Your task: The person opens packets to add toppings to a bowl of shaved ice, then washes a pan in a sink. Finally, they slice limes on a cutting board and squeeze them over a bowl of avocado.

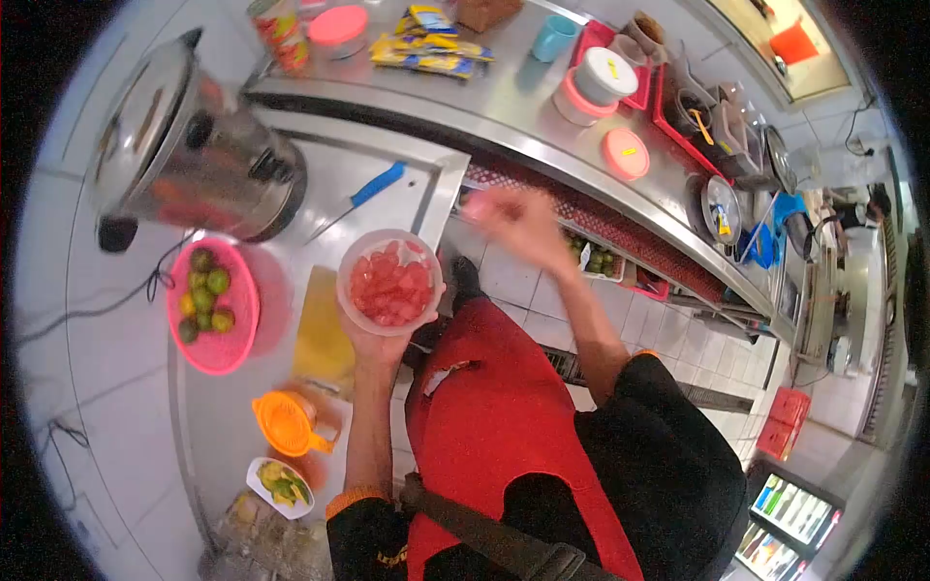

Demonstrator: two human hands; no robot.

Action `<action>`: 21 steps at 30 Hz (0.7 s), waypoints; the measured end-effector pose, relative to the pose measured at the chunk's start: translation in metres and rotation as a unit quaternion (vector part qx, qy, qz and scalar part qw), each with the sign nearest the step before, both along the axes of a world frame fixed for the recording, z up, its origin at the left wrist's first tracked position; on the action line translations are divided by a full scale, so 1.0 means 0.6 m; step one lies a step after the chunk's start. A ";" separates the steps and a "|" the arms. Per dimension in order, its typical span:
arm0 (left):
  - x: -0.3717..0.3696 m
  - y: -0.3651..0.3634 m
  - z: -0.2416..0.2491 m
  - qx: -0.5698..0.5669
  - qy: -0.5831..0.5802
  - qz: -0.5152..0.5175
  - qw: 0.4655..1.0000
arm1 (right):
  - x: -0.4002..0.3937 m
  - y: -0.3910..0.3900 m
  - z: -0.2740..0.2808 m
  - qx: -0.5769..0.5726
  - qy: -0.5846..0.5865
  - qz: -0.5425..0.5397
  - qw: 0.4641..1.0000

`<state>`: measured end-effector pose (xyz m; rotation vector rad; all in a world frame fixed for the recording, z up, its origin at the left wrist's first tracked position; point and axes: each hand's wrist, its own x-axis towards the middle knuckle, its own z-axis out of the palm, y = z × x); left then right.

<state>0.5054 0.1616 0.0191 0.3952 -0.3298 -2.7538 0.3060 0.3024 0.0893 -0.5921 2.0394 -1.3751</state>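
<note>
My left hand [376, 343] is closed around the underside of a translucent plastic tub [366, 321], holding it in front of me. Glossy red, cut-up pieces [392, 289] fill much of the tub. My right hand [520, 221] is raised to the right of the tub, apart from it, and smeared by motion. A pinkish patch shows at its fingertips, but I cannot make out whether they hold anything. Beyond the tub, a knife with a blue handle [378, 184] lies on the steel worktop. Left of the tub lies a yellowish cutting board [325, 329].
A pink basket [246, 347] of green citrus stands at the left beside a large metal urn [218, 160]. Nearer are an orange juicer [284, 422] and a white dish [306, 499]. The far steel counter [504, 82] carries yellow-blue packets [426, 53], a cup [554, 39] and lidded tubs [606, 77].
</note>
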 end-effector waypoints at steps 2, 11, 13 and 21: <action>-0.053 0.020 -0.018 -0.011 -0.029 -0.008 0.999 | -0.174 0.106 -0.076 0.103 0.375 -0.236 0.890; -0.306 0.101 -0.025 0.045 0.007 -0.083 0.995 | -0.426 0.297 -0.193 0.261 0.395 -0.258 0.842; -0.358 0.117 -0.009 0.042 0.003 -0.081 0.996 | -0.387 0.269 -0.122 0.167 0.492 -0.203 0.830; -0.476 0.165 0.082 -0.042 -0.005 -0.067 0.997 | -0.300 0.173 0.083 -0.056 0.473 -0.082 0.876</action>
